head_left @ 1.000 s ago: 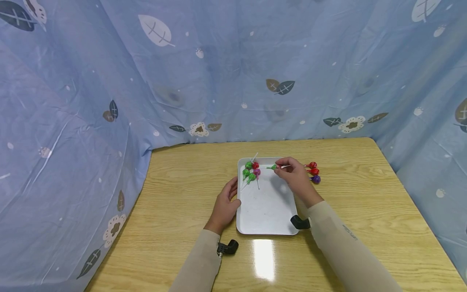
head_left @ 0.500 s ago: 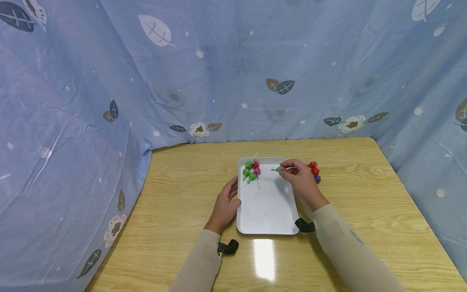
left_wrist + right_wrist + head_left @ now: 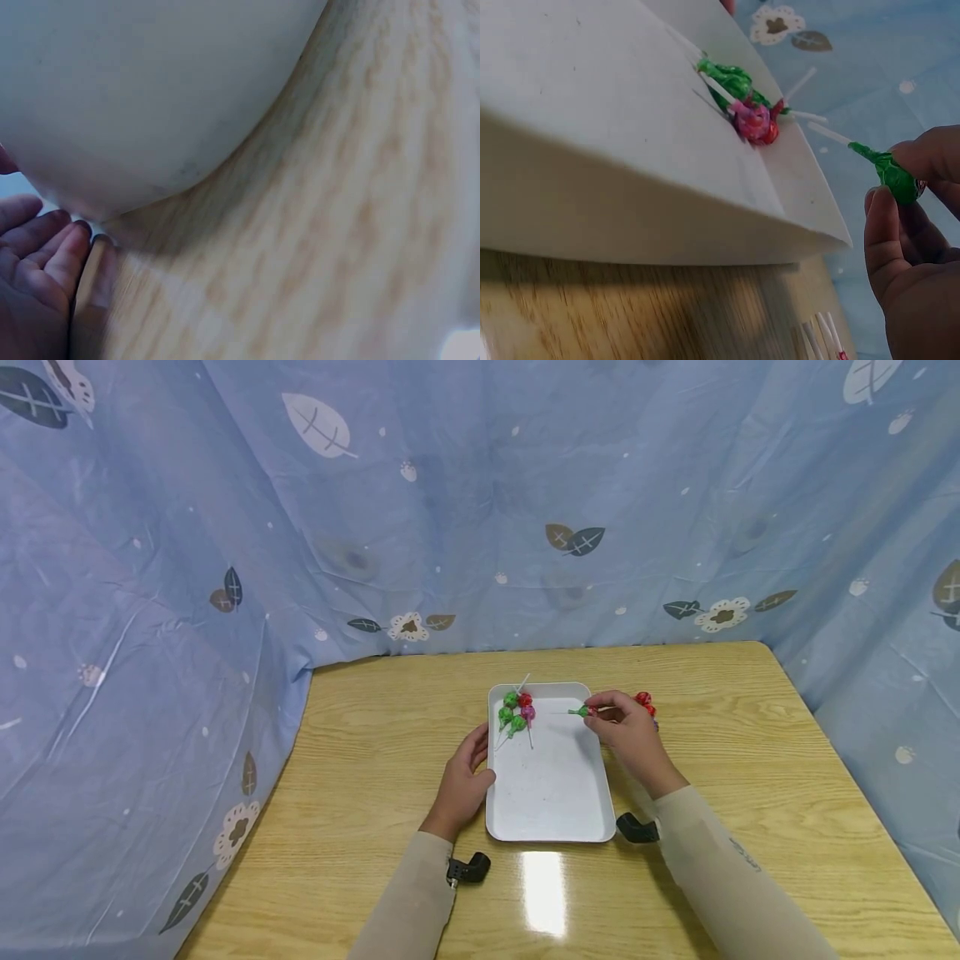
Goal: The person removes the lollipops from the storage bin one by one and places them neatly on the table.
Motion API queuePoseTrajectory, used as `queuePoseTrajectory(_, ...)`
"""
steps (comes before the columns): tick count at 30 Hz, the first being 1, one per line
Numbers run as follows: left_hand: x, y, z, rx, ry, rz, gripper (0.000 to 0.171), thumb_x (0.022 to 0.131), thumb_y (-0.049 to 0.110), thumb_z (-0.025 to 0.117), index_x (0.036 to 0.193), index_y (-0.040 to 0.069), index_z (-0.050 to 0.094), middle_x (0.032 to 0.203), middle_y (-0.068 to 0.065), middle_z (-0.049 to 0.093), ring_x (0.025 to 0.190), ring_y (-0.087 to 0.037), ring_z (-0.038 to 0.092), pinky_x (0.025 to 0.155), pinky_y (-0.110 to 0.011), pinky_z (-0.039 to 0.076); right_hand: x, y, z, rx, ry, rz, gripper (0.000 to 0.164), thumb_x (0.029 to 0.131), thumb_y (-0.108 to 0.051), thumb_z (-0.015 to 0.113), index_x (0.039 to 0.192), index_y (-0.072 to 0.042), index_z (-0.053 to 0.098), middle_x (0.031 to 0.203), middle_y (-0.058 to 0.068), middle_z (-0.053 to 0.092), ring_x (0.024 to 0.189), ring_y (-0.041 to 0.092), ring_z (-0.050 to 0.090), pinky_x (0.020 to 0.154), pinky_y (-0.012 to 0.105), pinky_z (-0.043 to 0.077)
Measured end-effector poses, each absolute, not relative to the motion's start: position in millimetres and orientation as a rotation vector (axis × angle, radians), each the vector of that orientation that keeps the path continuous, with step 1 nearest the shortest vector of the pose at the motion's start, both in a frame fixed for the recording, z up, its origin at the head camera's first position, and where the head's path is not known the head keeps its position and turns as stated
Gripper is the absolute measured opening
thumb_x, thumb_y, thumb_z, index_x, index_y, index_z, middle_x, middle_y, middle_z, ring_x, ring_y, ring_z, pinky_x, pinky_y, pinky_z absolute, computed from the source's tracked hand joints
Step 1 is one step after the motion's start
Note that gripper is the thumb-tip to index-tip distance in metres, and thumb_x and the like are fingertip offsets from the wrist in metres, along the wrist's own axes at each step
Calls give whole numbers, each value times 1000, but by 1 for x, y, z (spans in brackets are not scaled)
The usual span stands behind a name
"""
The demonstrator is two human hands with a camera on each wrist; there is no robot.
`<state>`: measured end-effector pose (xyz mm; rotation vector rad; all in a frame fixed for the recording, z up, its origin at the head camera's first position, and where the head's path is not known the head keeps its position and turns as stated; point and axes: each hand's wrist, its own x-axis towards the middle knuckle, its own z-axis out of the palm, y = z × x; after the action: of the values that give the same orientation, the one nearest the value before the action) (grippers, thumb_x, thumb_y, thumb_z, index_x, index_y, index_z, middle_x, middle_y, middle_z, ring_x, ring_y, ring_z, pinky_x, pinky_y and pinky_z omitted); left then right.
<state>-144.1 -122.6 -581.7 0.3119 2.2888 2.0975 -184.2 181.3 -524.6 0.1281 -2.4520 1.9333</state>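
Note:
My right hand (image 3: 628, 731) pinches a wrapped lollipop (image 3: 580, 712) by its head, above the tray's far right side. In the right wrist view its green wrapper (image 3: 897, 182) shows between thumb and fingers, the white stick pointing away from the palm. My left hand (image 3: 463, 785) holds the left side of the white tray (image 3: 551, 810), thumb at the rim and fingers along the outer wall. The left wrist view has these fingers (image 3: 45, 247) at the tray's lower edge. In the tray's far left corner lie green lollipops (image 3: 517, 723), a red one (image 3: 525, 700) and a pink one (image 3: 528, 713).
Beyond my right hand, red lollipops (image 3: 643, 698) lie on the wooden table (image 3: 382, 760), partly hidden by the hand. A purple one there barely shows. Blue patterned curtain (image 3: 465, 527) hangs at the back and both sides. Black wrist cameras (image 3: 637, 828) stick out from the sleeves.
My right hand has drifted right and slightly nearer with the pinched lollipop, covering more of the lollipops on the table. The left hand and tray have stayed put.

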Motion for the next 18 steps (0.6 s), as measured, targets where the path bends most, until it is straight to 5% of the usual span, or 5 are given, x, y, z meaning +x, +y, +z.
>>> queuePoseTrajectory(18,-144,-123,-581,343,2329,2059,81,90,-12,53,168,8,40,162,-14,51,144,-29,53,119,-44,44,-173,213,-532,98,-2386,1928,37,105,-14,73,136,5,66,129,22,64,105,20,63,82,21,58)
